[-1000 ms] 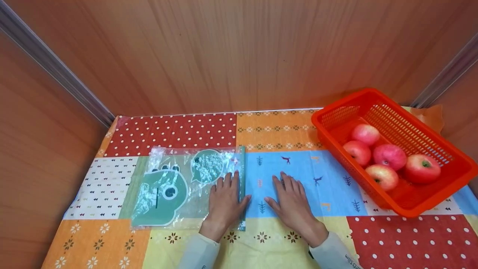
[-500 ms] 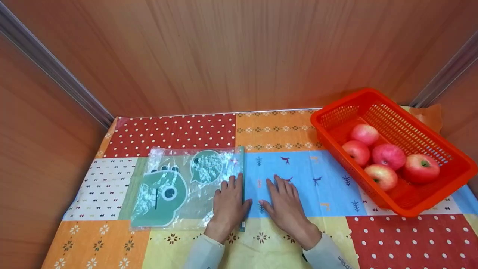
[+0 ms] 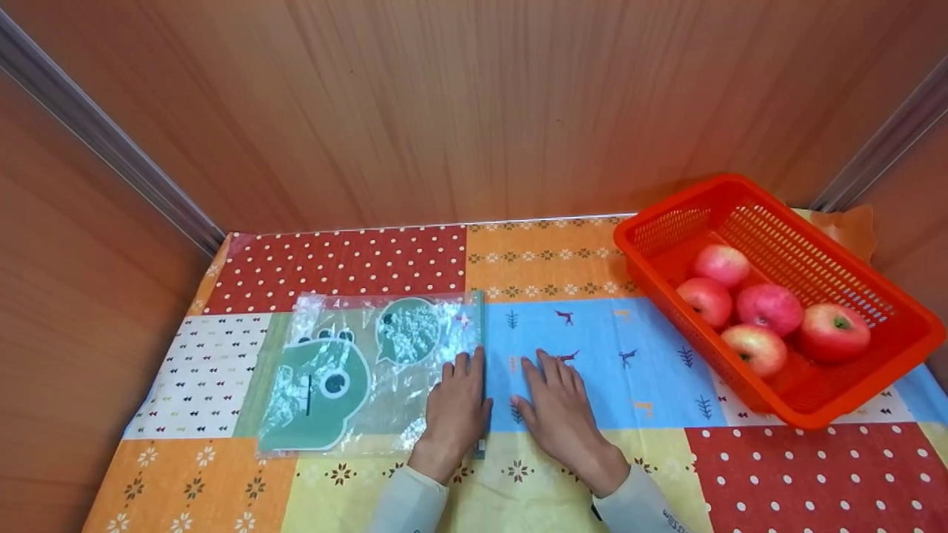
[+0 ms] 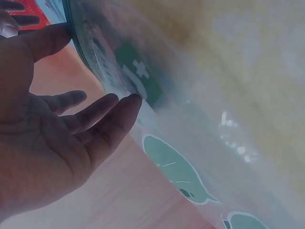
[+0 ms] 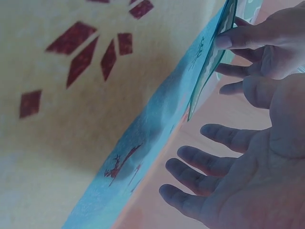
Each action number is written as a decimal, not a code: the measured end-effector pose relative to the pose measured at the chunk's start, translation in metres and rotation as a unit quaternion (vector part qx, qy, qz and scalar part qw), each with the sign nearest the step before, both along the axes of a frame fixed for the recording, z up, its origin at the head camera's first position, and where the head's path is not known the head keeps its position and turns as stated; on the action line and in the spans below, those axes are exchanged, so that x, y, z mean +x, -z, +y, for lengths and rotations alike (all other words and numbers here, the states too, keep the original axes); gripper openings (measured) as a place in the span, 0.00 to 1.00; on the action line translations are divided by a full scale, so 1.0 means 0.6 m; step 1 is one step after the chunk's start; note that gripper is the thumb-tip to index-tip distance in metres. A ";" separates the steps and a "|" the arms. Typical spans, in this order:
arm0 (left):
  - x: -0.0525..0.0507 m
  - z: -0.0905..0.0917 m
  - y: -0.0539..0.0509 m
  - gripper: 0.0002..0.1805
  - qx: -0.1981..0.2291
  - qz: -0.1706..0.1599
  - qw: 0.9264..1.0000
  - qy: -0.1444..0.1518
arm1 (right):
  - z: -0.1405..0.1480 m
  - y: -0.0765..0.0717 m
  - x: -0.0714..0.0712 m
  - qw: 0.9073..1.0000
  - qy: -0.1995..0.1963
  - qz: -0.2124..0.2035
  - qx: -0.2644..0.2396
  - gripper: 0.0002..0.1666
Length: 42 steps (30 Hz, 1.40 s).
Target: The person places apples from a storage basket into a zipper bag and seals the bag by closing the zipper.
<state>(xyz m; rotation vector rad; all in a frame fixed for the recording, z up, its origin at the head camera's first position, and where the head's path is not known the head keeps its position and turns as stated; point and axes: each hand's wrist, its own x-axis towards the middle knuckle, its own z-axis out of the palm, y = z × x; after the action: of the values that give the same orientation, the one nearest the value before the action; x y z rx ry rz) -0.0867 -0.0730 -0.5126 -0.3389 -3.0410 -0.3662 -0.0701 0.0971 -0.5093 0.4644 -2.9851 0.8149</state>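
A clear plastic zip bag [image 3: 392, 414] with a green cartoon print [image 3: 337, 422] lies flat on the tablecloth, its green zip strip [image 3: 478, 318] along the right edge. Over that edge is my left hand [image 3: 453, 407], fingers extended. In the left wrist view the thumb of this hand [image 4: 52, 143] meets the strip, while the fingertips lie close against the plastic. My right hand [image 3: 561, 414] hovers or rests just right of the bag, apart from it. Its fingers are spread and hold nothing in the right wrist view, where the strip [image 5: 217, 47] stands beyond the hand [image 5: 243, 176].
At the right, a red plastic basket [image 3: 807, 418] holds several apples [image 3: 770, 309]. The patchwork tablecloth [image 3: 548, 252] covers the table. Wood-grain panels [image 3: 474, 111] rise at the back and both sides. An orange-brown item [image 3: 852, 226] lies behind the basket.
Both hands have drawn slightly toward the wearer; the right has also shifted left, nearer the bag's strip, and the left a little right. The bag and basket stay put.
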 end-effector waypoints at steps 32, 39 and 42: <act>0.006 -0.003 -0.013 0.26 0.195 -0.009 0.980 -0.044 | -0.039 0.003 0.000 0.995 0.043 -0.005 -0.095 0.27; 0.007 0.003 -0.018 0.25 0.214 -0.019 0.975 -0.056 | -0.044 0.005 -0.005 0.987 0.051 -0.030 -0.151 0.26; 0.008 0.005 -0.019 0.22 0.220 -0.020 0.974 -0.057 | -0.046 0.008 -0.006 0.984 0.056 -0.031 -0.168 0.25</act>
<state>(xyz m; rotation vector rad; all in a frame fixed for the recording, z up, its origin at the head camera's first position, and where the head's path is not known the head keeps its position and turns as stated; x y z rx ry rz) -0.0817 -0.0697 -0.5010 -0.1288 -2.8828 -1.0192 -0.0738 0.0696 -0.5142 0.2592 -2.8093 1.3080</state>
